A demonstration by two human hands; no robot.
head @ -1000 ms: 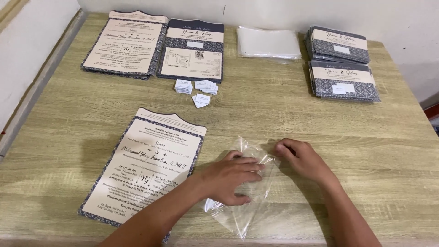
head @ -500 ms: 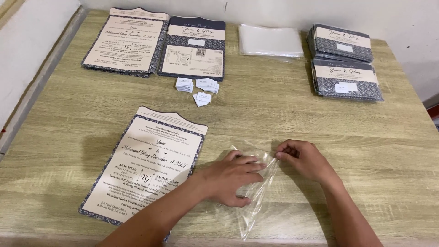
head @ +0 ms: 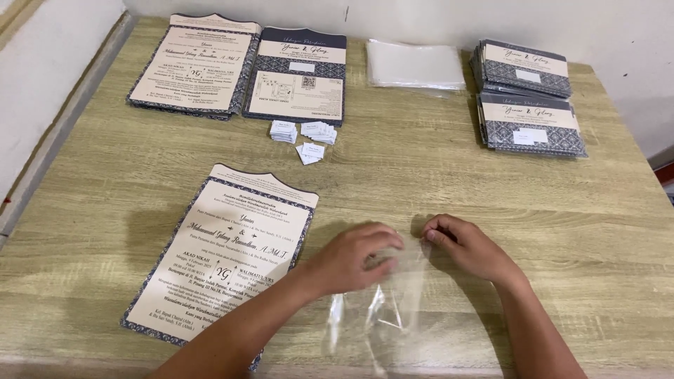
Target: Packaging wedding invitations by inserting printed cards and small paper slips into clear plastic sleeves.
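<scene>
Surface: pale wood-grain table (head: 435, 182) is filling the view, a white wall running along its far edge.
Nearest item: clear plastic sleeve (head: 382, 302) is lying at the near edge, between the two forearms; its long axis is running roughly from the near edge up toward the fingertips, leaning slightly right.
Left hand (head: 351, 258): is resting palm-down on the sleeve's upper part, fingers curled and pressing or pinching the film at its top edge.
Right hand (head: 467, 245): is sitting just right of the sleeve's top corner, fingertips drawn together and pinching that corner.
Key relation: the sleeve's far end is sitting between the two sets of fingertips, which are nearly touching; its body is trailing back toward the person. Left hand is covering more of it; whether the mouth is parted, I cannot tell.
Beside it: single invitation card (head: 225, 260), cream with a dark patterned border, is lying just left of the left arm, long axis tilted the same way, apart from the sleeve.
Mid-table: small white tags (head: 303, 137) are lying in a loose cluster.
Far row, left to right: card stack (head: 193, 67), dark insert stack (head: 298, 74), pile of clear sleeves (head: 415, 64), two stacks of folded patterned invitations (head: 526, 98).
</scene>
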